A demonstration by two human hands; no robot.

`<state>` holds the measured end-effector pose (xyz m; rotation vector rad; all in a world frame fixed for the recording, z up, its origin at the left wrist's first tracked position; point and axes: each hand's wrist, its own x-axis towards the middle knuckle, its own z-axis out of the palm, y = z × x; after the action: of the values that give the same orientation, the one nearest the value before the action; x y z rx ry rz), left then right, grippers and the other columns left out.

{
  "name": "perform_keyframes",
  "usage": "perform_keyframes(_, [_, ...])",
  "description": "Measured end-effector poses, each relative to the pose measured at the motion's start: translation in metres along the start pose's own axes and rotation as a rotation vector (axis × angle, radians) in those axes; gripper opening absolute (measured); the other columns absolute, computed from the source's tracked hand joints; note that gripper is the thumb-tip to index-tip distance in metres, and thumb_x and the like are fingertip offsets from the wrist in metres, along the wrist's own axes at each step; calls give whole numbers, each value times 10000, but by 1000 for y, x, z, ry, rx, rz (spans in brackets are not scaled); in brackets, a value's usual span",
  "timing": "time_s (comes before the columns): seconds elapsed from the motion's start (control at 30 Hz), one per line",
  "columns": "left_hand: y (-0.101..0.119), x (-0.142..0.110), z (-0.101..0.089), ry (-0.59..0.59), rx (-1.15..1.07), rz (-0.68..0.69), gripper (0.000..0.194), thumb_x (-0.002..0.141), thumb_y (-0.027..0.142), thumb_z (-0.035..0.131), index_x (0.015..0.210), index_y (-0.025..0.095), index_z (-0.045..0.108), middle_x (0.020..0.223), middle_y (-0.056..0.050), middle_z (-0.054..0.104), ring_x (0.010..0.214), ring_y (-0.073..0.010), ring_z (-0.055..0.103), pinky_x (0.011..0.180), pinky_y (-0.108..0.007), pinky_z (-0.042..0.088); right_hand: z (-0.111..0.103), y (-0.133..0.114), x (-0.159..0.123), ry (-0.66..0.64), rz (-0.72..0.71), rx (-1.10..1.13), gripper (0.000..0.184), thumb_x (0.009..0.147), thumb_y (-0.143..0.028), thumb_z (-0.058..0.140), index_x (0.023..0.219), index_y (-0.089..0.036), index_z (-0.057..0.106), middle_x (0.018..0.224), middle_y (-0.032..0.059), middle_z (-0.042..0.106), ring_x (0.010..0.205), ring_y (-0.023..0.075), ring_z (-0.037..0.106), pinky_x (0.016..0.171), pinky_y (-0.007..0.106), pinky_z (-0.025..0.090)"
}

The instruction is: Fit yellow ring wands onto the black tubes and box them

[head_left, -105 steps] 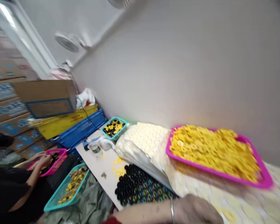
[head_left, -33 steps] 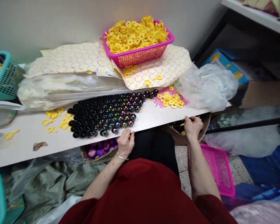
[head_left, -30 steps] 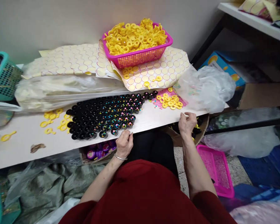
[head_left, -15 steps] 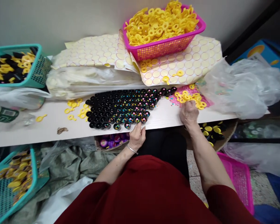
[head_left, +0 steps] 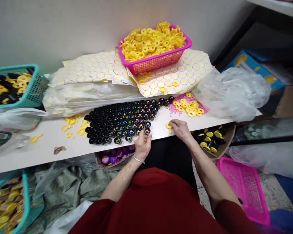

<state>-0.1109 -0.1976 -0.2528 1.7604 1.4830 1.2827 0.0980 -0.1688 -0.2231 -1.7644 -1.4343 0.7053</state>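
Observation:
In rows on the white shelf stand many small black cups (head_left: 117, 125), several with coloured beads inside. My left hand (head_left: 142, 148), a bracelet at its wrist, is at the front right corner of these rows. Its thumb and index finger close around one black cup (head_left: 147, 131) that has beads in it. To the right, my right hand (head_left: 181, 130) pinches a yellow ring with a short stem (head_left: 169, 126) just above the shelf. Behind that hand, a pile of yellow rings (head_left: 189, 107) lies on a patch of pink beads (head_left: 175, 107).
A pink basket (head_left: 158, 63) heaped with yellow rings stands at the back on sticker sheets (head_left: 192, 70). A teal basket (head_left: 36, 87) sits at the left, a clear plastic bag (head_left: 236, 91) at the right. Below the shelf edge are boxes of purple pieces (head_left: 114, 157) and black-yellow pieces (head_left: 211, 138).
My right hand has moved left and toward me from the yellow pile, now with a yellow ring in its fingers. The left hand stays by the same front corner cups. The view has shifted.

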Motion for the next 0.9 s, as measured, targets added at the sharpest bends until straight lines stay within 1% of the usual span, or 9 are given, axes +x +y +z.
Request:
perform_keyframes(0.07, [0,0,1,-32,-17,17,296,820,324,569,1054,144,572,541,51,570,433,-64,507,479,-169,400,3,-1,-3,63,-73,-190,220,815,-324,460,761,-186,624,745,59,600,734,195,555,721,331,431])
perform_keyframes(0.13, [0,0,2,-71,-18,38,298,823,320,565,1061,141,572,554,45,574,449,-67,512,493,-172,404,8,-6,-12,99,-90,-345,247,848,-366,453,822,-183,618,799,76,581,741,206,546,697,329,423])
perform_keyframes(0.27, [1,4,7,-111,13,57,312,814,317,576,1072,141,581,555,45,560,472,-79,500,511,-187,396,18,-17,-28,47,-89,-532,271,839,-442,506,882,-190,598,935,98,562,796,221,544,615,306,385])
perform_keyframes(0.37, [7,12,12,-175,44,88,209,808,277,575,974,159,623,577,28,565,511,-91,501,534,-201,383,21,-19,-28,60,-67,-483,236,833,-407,512,869,-189,594,932,98,562,828,231,544,629,317,391])
perform_keyframes(0.47, [14,22,19,-244,24,104,126,788,259,593,867,174,643,588,27,549,551,-96,494,565,-209,371,19,-17,-25,110,-42,-229,243,809,-413,533,892,-190,585,860,57,558,739,191,534,637,313,415])
perform_keyframes(0.53, [16,28,24,-290,-47,81,101,767,257,609,820,177,642,563,44,507,548,-91,471,565,-208,359,15,-19,-25,70,-83,-40,248,796,-416,550,913,-200,584,824,30,556,701,166,522,634,299,427])
perform_keyframes(0.6, [17,33,29,-334,-128,35,88,746,231,601,802,177,641,541,61,469,539,-84,445,552,-203,345,11,-24,-26,-18,-155,51,231,785,-395,566,920,-209,593,824,24,563,713,160,523,646,292,435])
perform_keyframes(0.73, [16,37,37,-368,-253,-88,187,677,158,558,838,165,652,531,74,459,522,-70,415,531,-195,333,7,-33,-27,-99,-237,-37,219,786,-323,548,951,-197,619,881,58,574,771,183,543,700,310,443])
perform_keyframes(0.9, [15,39,34,-428,-400,-238,289,614,145,545,880,141,657,546,77,483,478,-52,388,497,-189,320,9,-37,-25,-173,-269,-162,219,814,-279,511,974,-186,629,927,75,563,788,189,562,705,302,453])
